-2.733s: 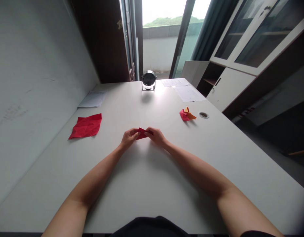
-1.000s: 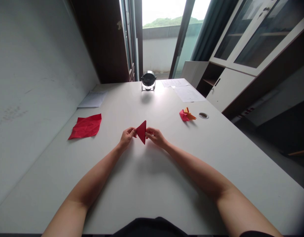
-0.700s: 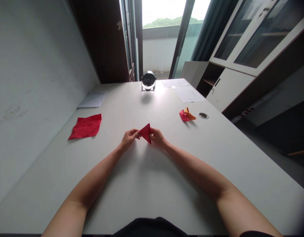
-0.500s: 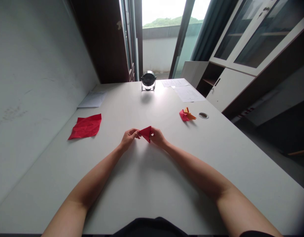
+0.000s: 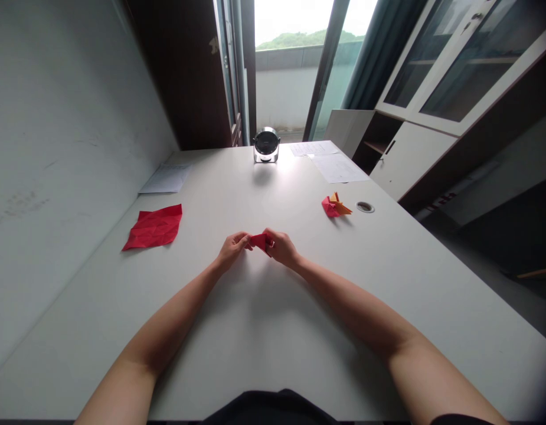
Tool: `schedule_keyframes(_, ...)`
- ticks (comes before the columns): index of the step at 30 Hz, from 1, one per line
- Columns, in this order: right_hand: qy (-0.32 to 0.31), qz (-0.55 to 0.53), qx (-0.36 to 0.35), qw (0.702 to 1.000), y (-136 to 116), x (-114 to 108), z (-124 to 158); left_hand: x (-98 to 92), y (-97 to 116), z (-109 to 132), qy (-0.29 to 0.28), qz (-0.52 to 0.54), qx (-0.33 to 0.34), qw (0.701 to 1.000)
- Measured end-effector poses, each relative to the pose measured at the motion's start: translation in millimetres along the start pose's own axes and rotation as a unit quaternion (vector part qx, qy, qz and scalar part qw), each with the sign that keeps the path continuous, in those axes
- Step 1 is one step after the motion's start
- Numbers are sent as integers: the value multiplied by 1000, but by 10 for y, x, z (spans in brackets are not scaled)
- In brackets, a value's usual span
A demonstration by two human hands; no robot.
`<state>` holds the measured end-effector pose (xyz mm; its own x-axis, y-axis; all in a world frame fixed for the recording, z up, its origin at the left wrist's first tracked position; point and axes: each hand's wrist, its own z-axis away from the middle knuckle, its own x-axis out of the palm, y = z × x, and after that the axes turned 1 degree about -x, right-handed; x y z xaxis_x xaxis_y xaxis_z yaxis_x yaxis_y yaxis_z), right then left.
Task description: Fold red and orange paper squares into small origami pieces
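A small folded piece of red paper [image 5: 259,241] is held between my two hands over the middle of the table. My left hand [image 5: 233,249] pinches its left corner between thumb and fingers. On the other side, my right hand [image 5: 281,246] is closed on the paper's right part, fingers over its upper edge, hiding some of it. A creased red sheet [image 5: 153,228] lies flat on the left of the table. To the right sit folded paper pieces, one red [image 5: 330,206] and one orange [image 5: 340,205], close together.
The white table [image 5: 264,348] runs toward a window. At its far edge stands a round black-and-silver device [image 5: 266,144]. Printed sheets [image 5: 338,168] lie at the far right, more papers [image 5: 165,178] by the left wall. A round cable hole [image 5: 365,207] is near the right edge.
My right fingers have moved up and over the top of the red paper, and its upper point no longer shows. My left hand has stayed nearly in place.
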<state>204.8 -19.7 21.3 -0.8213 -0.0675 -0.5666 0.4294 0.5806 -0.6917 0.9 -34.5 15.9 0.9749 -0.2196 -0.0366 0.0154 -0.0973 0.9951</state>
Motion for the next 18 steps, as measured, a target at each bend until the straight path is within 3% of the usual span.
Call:
schedule_keyframes(10,7,54,-49,997,29,1,52,8,52,12,-16,-4,-12,1000)
schedule_keyframes(18,7,20,-55,998,18,0,51,-9,31,20,-7,-12,-32,999)
